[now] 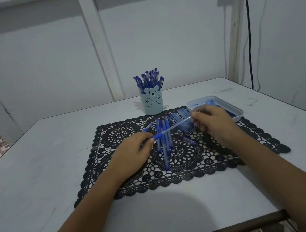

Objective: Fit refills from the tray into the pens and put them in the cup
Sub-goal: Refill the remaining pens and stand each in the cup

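Held pen (172, 127): clear barrel with a blue grip, raised just above the lace placemat (122, 132), slanting from 8 o'clock up to 2 o'clock between the two hands.
Left hand (132, 155): fingers (150, 141) curled, pinching the blue grip end of the held pen; back of the hand towards the camera.
Right hand (214, 123): fingers (196, 118) curled round the clear far end of the same pen, just in front of the tray.
Loose pens (164, 142): blue cluster lying on the placemat directly under the held pen, mostly running 12 to 6 o'clock; apart from both hands.
Row of pens (181, 118): side by side at 1 o'clock on the placemat, partly hidden by the right hand.
Tray (237, 116): clear plastic, at 2 o'clock of the placemat; blue refills (208, 102) inside, too blurred to count.
Cup (152, 104): pale blue with a bear face, upright at 12 o'clock just beyond the placemat, packed with capped pens (149, 77).
Desk (35, 157): white, carrying placemat, cup and tray.
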`<state>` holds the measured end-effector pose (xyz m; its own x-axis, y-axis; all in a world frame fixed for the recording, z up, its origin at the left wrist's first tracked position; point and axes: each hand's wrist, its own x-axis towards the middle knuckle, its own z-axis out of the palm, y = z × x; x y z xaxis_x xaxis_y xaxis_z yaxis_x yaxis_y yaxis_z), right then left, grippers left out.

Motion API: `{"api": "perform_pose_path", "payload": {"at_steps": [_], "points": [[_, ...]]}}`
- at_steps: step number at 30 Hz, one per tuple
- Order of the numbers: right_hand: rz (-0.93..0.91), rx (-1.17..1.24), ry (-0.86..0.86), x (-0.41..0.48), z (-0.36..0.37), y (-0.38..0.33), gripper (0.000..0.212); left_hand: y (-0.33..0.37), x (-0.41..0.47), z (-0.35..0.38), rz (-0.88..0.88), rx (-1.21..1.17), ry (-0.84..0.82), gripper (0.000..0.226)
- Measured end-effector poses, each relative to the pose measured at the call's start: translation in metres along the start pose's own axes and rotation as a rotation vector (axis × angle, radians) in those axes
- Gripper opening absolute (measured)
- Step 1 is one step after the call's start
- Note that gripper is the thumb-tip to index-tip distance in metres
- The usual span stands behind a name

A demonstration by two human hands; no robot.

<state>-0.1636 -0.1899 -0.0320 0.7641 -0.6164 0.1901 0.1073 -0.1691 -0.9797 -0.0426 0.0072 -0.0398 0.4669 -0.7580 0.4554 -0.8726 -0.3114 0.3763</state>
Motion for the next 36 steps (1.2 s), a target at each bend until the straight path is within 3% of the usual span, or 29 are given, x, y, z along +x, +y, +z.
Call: {"api": "perform_pose_path", "payload": {"at_steps": [3, 6, 11, 15, 20, 25, 28, 31, 36], "points": [[-0.028, 0.097, 0.297, 0.011, -0.01, -0.001, 0.007, -0.007, 0.002, -0.002, -0.05, 0.0, 0.031, 0.021], [-0.222, -0.134, 0.469, 0.012, -0.014, 0.002, 0.005, -0.011, 0.003, -0.002, -0.073, 0.011, 0.041, 0.022], [-0.518, -0.891, 0.371, 0.015, -0.003, 0.025, 0.009, -0.013, 0.003, 0.002, -0.075, 0.03, 0.039, 0.022], [-0.545, -1.218, 0.283, 0.021, 0.002, 0.034, 0.014, -0.014, 0.003, 0.003, -0.068, 0.045, 0.041, 0.023], [-0.472, -1.344, 0.141, 0.017, 0.003, 0.03, 0.026, -0.013, 0.003, 0.006, -0.063, 0.061, 0.023, 0.024], [-0.386, -1.069, 0.152, 0.022, -0.005, 0.027, 0.025, -0.015, 0.003, 0.01, -0.065, 0.027, 0.026, 0.021], [-0.311, -1.002, 0.259, 0.036, -0.02, 0.02, 0.025, -0.016, 0.004, 0.013, -0.064, 0.028, 0.021, 0.02], [-0.131, -1.123, 0.321, 0.056, -0.039, 0.014, 0.026, -0.017, 0.004, 0.014, -0.074, 0.013, 0.033, 0.02], [0.149, -1.31, 0.182, 0.079, -0.065, 0.015, 0.035, -0.017, 0.004, 0.014, -0.081, 0.008, 0.039, 0.021]]}}
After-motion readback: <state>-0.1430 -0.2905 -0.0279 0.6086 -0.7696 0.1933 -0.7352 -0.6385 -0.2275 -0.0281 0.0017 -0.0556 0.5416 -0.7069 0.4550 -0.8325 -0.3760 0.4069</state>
